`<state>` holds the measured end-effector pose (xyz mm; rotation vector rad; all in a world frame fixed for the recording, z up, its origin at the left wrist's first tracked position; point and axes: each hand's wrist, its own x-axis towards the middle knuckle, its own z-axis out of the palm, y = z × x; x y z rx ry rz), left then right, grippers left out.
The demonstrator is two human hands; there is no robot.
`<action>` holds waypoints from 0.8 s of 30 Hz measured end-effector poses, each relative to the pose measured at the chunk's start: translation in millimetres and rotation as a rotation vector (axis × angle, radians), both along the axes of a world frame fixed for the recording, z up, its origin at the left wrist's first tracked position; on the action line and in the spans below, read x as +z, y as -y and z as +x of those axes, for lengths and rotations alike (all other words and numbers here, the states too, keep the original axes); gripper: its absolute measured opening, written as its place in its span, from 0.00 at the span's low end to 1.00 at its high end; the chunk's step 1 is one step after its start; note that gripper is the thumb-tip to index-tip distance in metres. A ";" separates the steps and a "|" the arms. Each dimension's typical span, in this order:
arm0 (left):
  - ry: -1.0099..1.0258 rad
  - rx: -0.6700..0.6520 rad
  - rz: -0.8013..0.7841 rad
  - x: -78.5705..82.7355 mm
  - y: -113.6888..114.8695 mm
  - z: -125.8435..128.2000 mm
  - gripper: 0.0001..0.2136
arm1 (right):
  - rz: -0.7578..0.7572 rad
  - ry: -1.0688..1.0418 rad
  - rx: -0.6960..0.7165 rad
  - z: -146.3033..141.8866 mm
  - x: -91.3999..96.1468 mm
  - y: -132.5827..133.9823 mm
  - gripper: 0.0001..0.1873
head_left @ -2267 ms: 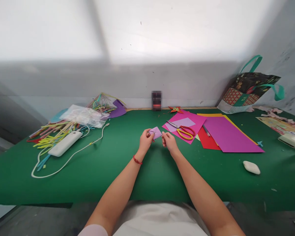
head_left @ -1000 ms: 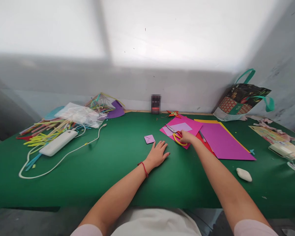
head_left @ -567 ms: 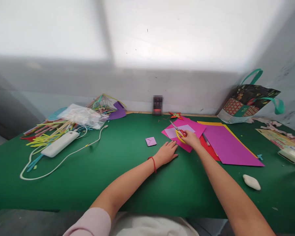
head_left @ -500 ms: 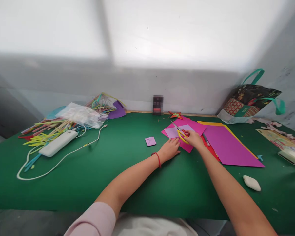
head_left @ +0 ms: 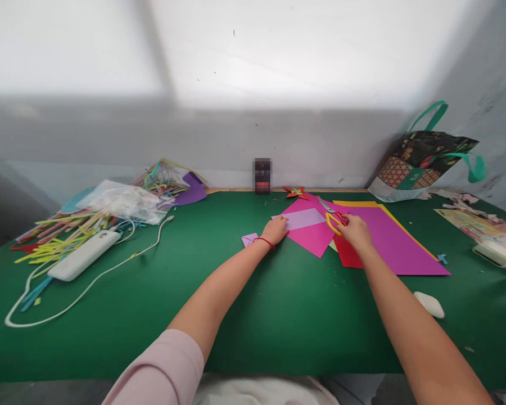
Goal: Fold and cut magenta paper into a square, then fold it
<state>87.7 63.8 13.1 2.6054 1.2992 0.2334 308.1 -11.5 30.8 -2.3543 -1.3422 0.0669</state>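
My right hand [head_left: 356, 233] is closed around the yellow-handled scissors [head_left: 333, 218], which it holds just above the purple sheet [head_left: 388, 239]. My left hand [head_left: 275, 229] rests on the left edge of the lilac paper strip [head_left: 301, 218] lying on the pink sheet [head_left: 312, 232]; its fingers lie fairly flat. A small folded lilac paper piece [head_left: 248, 239] sits on the green table [head_left: 152, 281] just left of my left wrist, partly hidden by it. A red sheet [head_left: 349, 256] peeks out under the purple one.
At the left lie a pile of coloured straws [head_left: 67, 230], a clear plastic bag [head_left: 122, 201], and a white power bank [head_left: 83, 255] with its cable. A patterned tote bag [head_left: 425, 157] leans at the back right. A white eraser-like lump [head_left: 430, 304] lies near right.
The folded lilac piece was put down on the table. My right hand took the scissors and lifted them rightward off the pink sheet. My left hand slid forward onto the lilac strip.
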 end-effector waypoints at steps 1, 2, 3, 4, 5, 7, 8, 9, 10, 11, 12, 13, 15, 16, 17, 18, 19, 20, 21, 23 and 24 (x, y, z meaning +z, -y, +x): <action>0.006 0.038 -0.009 1.6 -4.5 0.5 0.20 | 0.008 0.028 -0.038 7.0 0.9 4.2 0.22; 0.012 0.075 -0.017 3.2 -8.6 1.3 0.21 | 0.021 0.053 -0.065 14.3 1.0 8.7 0.21; 0.017 0.110 -0.028 4.6 -12.3 2.0 0.21 | 0.017 0.069 -0.095 21.7 0.1 13.4 0.20; 0.020 0.142 -0.039 5.9 -15.7 2.7 0.22 | 0.007 0.078 -0.123 29.0 -1.5 17.8 0.20; 0.021 0.172 -0.053 7.1 -18.8 3.3 0.22 | 0.011 0.096 -0.141 36.2 -3.8 21.8 0.19; 0.020 0.225 -0.083 8.7 -24.5 3.9 0.21 | 0.001 0.096 -0.156 49.6 -9.8 27.7 0.20; 0.022 0.247 -0.097 9.2 -27.1 3.8 0.21 | 0.005 0.092 -0.151 55.5 -13.1 29.6 0.21; 0.024 0.273 -0.107 9.6 -29.6 3.5 0.22 | 0.004 0.087 -0.143 60.6 -16.3 30.8 0.21; 0.026 0.296 -0.118 9.8 -31.8 2.8 0.23 | 0.000 0.086 -0.132 64.7 -19.3 31.5 0.22; 0.030 0.316 -0.127 9.9 -33.7 1.8 0.24 | -0.017 0.084 -0.114 67.6 -21.8 31.8 0.21; 0.035 0.335 -0.135 9.9 -35.2 0.5 0.24 | -0.049 0.081 -0.098 69.1 -23.5 31.6 0.21; 0.041 0.353 -0.142 9.9 -36.4 -0.9 0.24 | -0.084 0.080 -0.089 69.1 -24.2 31.0 0.20; 0.050 0.387 -0.152 9.3 -37.6 -3.7 0.24 | -0.127 0.078 -0.079 63.7 -22.2 28.5 0.19; 0.057 0.407 -0.152 8.7 -37.8 -4.7 0.24 | -0.110 0.078 -0.086 58.4 -19.3 26.4 0.19; 0.067 0.428 -0.150 7.8 -37.8 -5.3 0.24 | -0.053 0.067 -0.062 51.6 -15.3 23.8 0.18; 0.076 0.446 -0.143 6.6 -37.7 -5.6 0.25 | 0.007 0.013 -0.051 43.5 -10.4 20.7 0.17; 0.089 0.460 -0.135 5.1 -37.7 -5.7 0.25 | 0.053 -0.090 -0.062 34.6 -5.1 17.3 0.18; 0.112 0.466 -0.134 3.3 -37.8 -5.7 0.26 | 0.075 -0.231 -0.064 25.4 0.2 13.6 0.20; 0.139 0.461 -0.140 1.1 -38.2 -5.8 0.26 | 0.087 -0.401 -0.066 16.4 5.0 10.0 0.23; 0.202 0.422 -0.176 -3.5 -39.5 -7.1 0.27 | 0.129 -0.674 -0.097 1.2 11.8 3.7 0.26; 0.223 0.397 -0.191 -5.7 -40.5 -8.3 0.27 | 0.135 -0.750 -0.108 -4.1 13.1 1.4 0.28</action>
